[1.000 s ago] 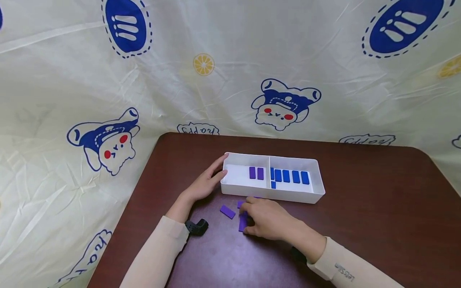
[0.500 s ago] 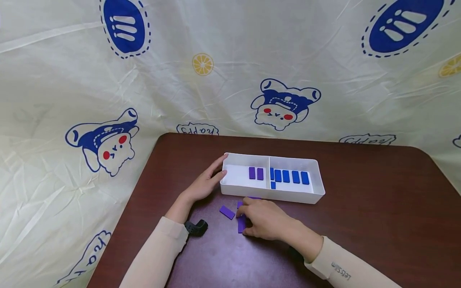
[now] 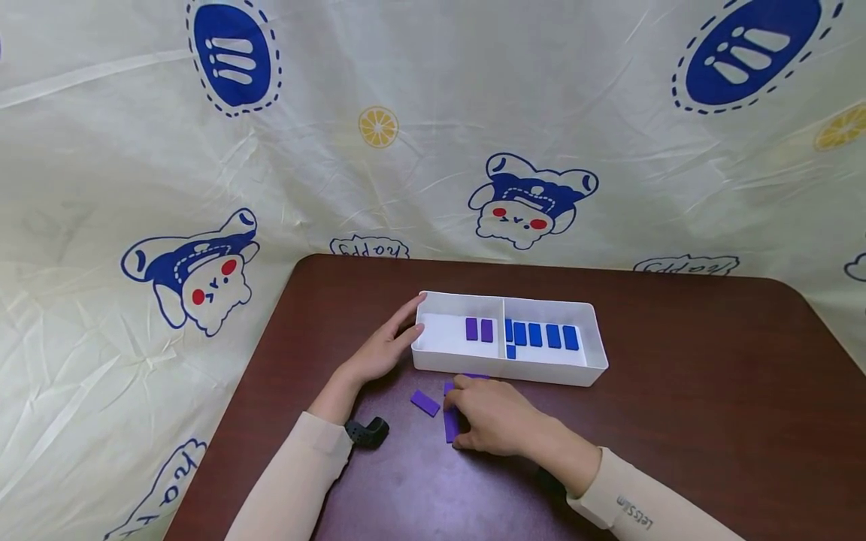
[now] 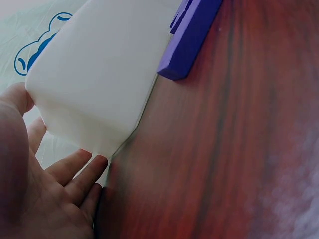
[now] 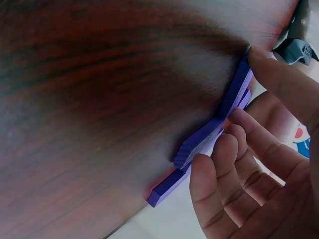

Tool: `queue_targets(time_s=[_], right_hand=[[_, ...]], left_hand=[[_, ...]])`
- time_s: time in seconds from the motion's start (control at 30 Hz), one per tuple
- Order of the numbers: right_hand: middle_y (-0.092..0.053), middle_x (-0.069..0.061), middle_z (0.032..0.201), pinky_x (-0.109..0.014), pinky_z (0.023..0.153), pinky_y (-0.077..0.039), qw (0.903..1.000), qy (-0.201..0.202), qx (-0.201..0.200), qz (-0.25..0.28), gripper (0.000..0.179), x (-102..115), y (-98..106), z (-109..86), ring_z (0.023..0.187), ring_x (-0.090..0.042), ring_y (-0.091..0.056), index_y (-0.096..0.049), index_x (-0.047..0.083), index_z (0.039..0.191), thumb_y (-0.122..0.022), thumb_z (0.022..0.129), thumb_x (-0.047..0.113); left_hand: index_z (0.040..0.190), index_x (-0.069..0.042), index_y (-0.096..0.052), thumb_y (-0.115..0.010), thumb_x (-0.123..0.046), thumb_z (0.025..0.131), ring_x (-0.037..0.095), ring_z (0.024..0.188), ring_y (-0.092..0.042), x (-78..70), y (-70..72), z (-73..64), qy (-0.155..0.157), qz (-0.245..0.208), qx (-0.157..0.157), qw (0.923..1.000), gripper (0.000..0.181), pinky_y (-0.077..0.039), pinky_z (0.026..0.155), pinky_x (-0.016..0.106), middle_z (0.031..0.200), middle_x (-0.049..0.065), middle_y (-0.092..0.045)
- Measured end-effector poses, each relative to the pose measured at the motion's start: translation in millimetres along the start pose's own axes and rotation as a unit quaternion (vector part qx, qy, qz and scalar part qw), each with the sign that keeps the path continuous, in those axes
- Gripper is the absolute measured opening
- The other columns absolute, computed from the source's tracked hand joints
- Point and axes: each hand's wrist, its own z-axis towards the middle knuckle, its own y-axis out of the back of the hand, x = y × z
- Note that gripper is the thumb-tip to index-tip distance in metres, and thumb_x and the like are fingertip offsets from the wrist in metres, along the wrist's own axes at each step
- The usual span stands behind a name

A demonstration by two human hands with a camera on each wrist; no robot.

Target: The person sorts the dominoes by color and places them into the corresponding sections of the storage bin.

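Observation:
A white two-compartment box (image 3: 507,368) stands on the table. My left hand (image 3: 375,353) rests against its left end, fingers extended on the end wall and thumb at the near corner. My right hand (image 3: 497,417) is in front of the box. Its thumb and index finger pinch the two ends of a purple rectangular block (image 5: 237,87) lying on the table; the palm partly hides it in the head view. Left of that hand lies a loose purple block (image 3: 425,403). More purple blocks (image 5: 199,142) lie beside and under the right fingers, partly covered.
Inside the box, two purple blocks (image 3: 479,330) stand in the left compartment and several blue blocks (image 3: 535,335) in the right. A divider (image 3: 504,330) separates them. A patterned white sheet (image 3: 406,180) hangs behind the dark brown table (image 3: 710,391).
My right hand has edged slightly left and nearer, its thumb now at the purple block's near end. The left hand stays against the box.

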Motion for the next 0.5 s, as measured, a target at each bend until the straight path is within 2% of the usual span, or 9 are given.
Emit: queue_targets(time_s=[0.17,0.4,0.5], right_hand=[[-0.060,0.006,0.094,-0.034,0.074,-0.053,1.0000,0.001,0.002,0.005,0.044,0,1,-0.1,0.080,-0.010,-0.056,-0.077,0.017,0.111,-0.090,0.078,0.043],[-0.054,0.008,0.092,-0.027,0.064,-0.044,0.9997,0.004,-0.004,0.023,0.040,0,10,0.0,0.075,-0.008,-0.050,-0.076,0.018,0.110,-0.089,0.079,0.041],[-0.056,0.007,0.094,-0.027,0.065,-0.045,0.9995,0.013,-0.015,0.023,0.039,0,17,-0.1,0.077,-0.007,-0.051,-0.076,0.018,0.109,-0.089,0.080,0.040]], left_hand=[[0.168,-0.026,-0.018,-0.046,-0.026,0.112,0.038,0.156,-0.029,2.4,-0.1,0.0,-0.008,-0.002,0.001,1.0000,0.062,-0.028,0.124,0.060,0.170,0.015,-0.028],[0.166,-0.033,-0.024,-0.049,-0.030,0.111,0.033,0.153,-0.036,1.4,-0.4,-2.3,-0.017,-0.003,-0.009,0.9998,0.060,-0.032,0.122,0.058,0.168,0.010,-0.034],[0.165,-0.035,-0.024,-0.049,-0.033,0.111,0.032,0.153,-0.037,1.0,0.3,-3.1,-0.016,0.002,-0.010,0.9998,0.060,-0.034,0.122,0.057,0.168,0.009,-0.035]])
